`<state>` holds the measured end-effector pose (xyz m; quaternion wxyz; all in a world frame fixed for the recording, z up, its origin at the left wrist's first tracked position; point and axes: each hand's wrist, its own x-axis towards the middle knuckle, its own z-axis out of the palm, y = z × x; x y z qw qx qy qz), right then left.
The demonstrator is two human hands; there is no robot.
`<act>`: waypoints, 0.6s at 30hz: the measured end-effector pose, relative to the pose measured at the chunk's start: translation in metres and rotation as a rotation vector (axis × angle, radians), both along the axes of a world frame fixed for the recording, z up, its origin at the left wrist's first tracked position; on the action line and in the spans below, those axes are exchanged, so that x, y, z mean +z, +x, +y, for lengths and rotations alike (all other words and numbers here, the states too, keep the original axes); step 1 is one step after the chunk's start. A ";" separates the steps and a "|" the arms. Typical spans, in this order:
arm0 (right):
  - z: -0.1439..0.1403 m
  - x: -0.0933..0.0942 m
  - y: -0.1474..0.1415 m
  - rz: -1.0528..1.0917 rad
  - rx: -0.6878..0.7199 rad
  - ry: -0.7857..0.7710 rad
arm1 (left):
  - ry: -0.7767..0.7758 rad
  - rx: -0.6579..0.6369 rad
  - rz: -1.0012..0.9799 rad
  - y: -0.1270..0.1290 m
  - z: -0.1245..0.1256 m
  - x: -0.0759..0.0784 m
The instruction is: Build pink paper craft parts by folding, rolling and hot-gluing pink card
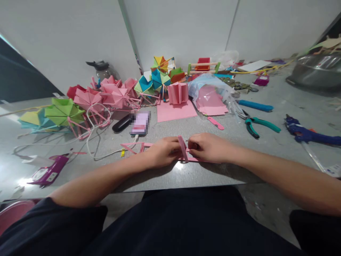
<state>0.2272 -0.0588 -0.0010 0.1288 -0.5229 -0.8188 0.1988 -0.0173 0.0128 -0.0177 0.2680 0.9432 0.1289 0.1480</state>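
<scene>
Just in front of me on the table lies a frame of thin pink sticks, with one flat stick standing at a slant between my hands. My left hand is closed on its left side, fingers bent around the sticks. My right hand is closed in a pinch at the right side of the slanted stick; what its fingertips hold is hidden, though a thin dark tip shows beside them. More pink sticks emerge to the left of my left hand. Another stick runs under my right wrist.
Folded paper umbrellas crowd the back left. Pink paper sheets, a pink cutter, teal pliers and a blue glue gun lie beyond my hands. A phone with a white cable and a purple tape dispenser are leftward.
</scene>
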 end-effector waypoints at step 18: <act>0.012 -0.015 -0.004 0.272 0.064 0.137 | 0.079 0.107 0.044 -0.006 -0.008 -0.006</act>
